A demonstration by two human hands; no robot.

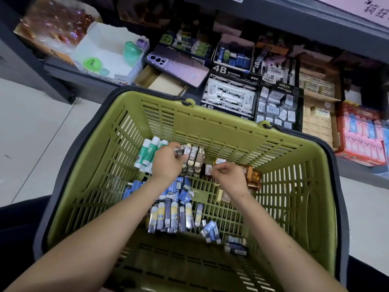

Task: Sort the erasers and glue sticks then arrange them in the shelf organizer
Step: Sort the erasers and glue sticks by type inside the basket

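Both my hands reach into a green plastic basket [210,123]. My left hand [166,163] grips a stack of beige and brown wrapped erasers [194,157] at the basket's far side. My right hand [229,175] pinches a small white-labelled eraser [210,168]. Green-and-white glue sticks [149,151] lie to the left of my left hand. Blue-sleeved erasers [179,189] lie below my hands. Yellow cartoon-print erasers [172,216] sit in a row nearer to me. Brown packs [254,179] lie beside my right hand.
The shelf beyond the basket holds boxes of 4B erasers [229,95], a black box of small wrapped erasers [275,108], a blue eraser box [233,55], a cardboard box [317,106], a red box [360,133] and a white tray [109,51]. A purple phone [179,64] lies there.
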